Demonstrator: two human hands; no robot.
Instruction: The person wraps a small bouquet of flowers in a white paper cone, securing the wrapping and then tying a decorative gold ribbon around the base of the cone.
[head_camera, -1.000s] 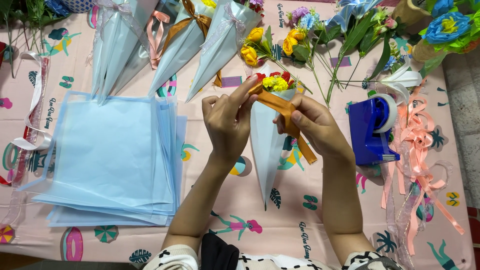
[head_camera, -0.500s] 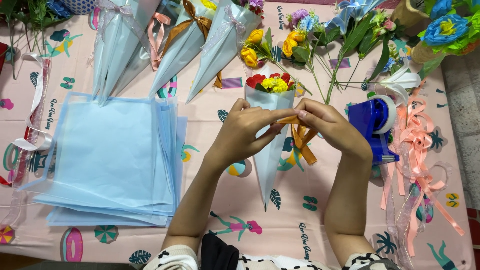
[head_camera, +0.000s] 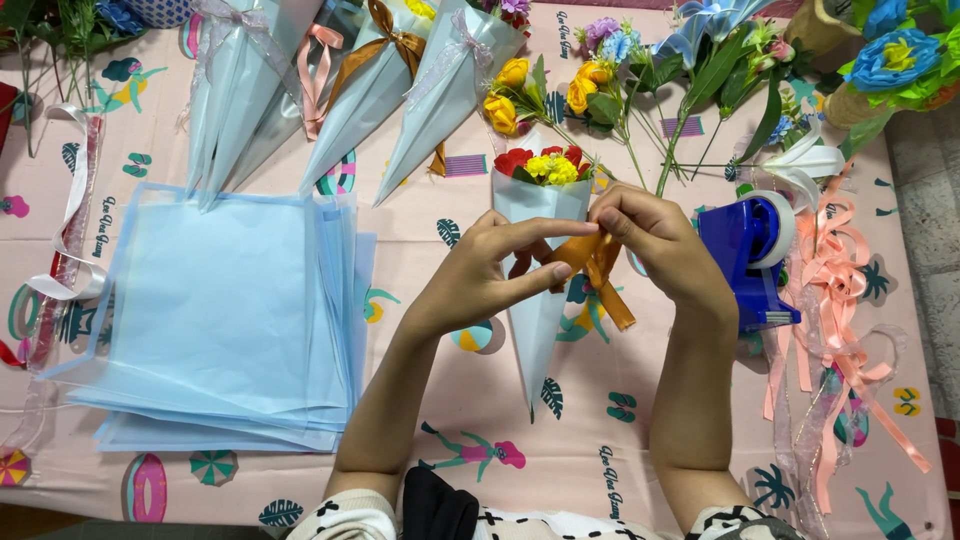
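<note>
left hand (head_camera: 490, 275) and right hand (head_camera: 650, 240) — fingertips pinching orange ribbon (head_camera: 598, 270)

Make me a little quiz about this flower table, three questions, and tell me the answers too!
1. True or false: both hands are pinching the brown ribbon on the small paper cone.
2. What colour is the tape dispenser beside the right hand?
A. green
B. blue
C. yellow
3. What lies flat on the tablecloth next to the left hand?

Key
1. True. Fingers of both hands grip the ribbon at the cone's middle.
2. B, blue.
3. A stack of pale blue sheets.
</note>
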